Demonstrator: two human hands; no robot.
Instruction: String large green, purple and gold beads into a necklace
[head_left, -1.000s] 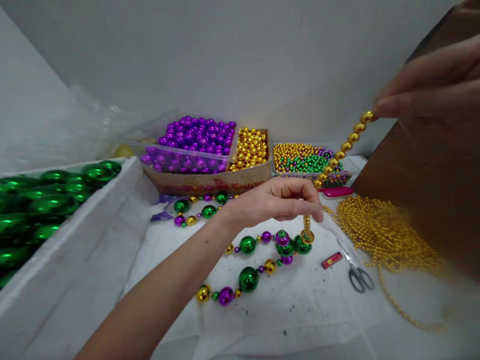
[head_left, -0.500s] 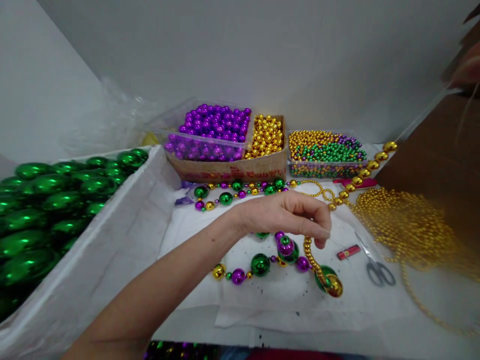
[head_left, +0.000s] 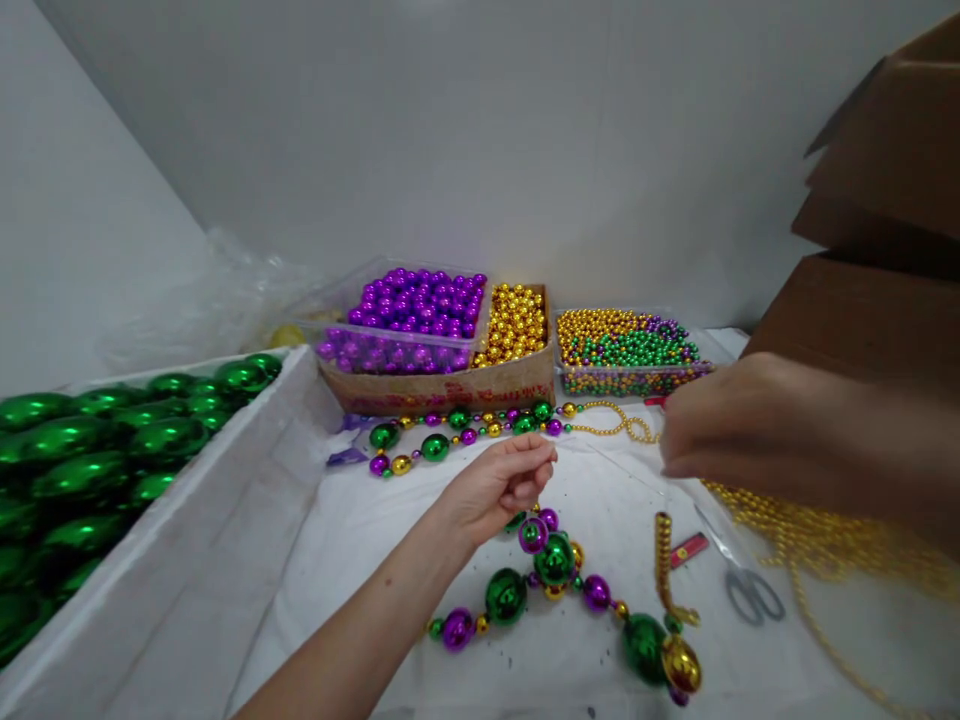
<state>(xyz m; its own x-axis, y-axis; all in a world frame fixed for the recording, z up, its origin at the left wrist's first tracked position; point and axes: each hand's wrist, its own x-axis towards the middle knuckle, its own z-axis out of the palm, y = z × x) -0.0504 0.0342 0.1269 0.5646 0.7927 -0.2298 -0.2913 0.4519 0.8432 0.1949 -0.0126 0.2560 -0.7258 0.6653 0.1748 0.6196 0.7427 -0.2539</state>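
My left hand (head_left: 501, 486) is curled in a pinch over the upper end of a necklace of large green, purple and gold beads (head_left: 559, 580) lying on the white cloth (head_left: 375, 560). My right hand (head_left: 739, 432) hovers to the right, motion-blurred, with its fingers pressed together; what it holds is hidden. Below it a short strand of small gold beads (head_left: 665, 560) stands up from the necklace's lower end, near a big green bead and a big gold bead.
A white box of large green beads (head_left: 112, 440) fills the left. At the back are purple beads (head_left: 420, 300), gold beads (head_left: 514, 320) and a tub of small mixed beads (head_left: 622, 345). Second necklace (head_left: 465, 425), gold strand pile (head_left: 825, 530), scissors (head_left: 742, 585), cardboard boxes (head_left: 885, 200).
My right hand has come down from the upper right to just above the cloth. The gold strand has dropped with it. My left hand has drawn back left and curled shut over the necklace.
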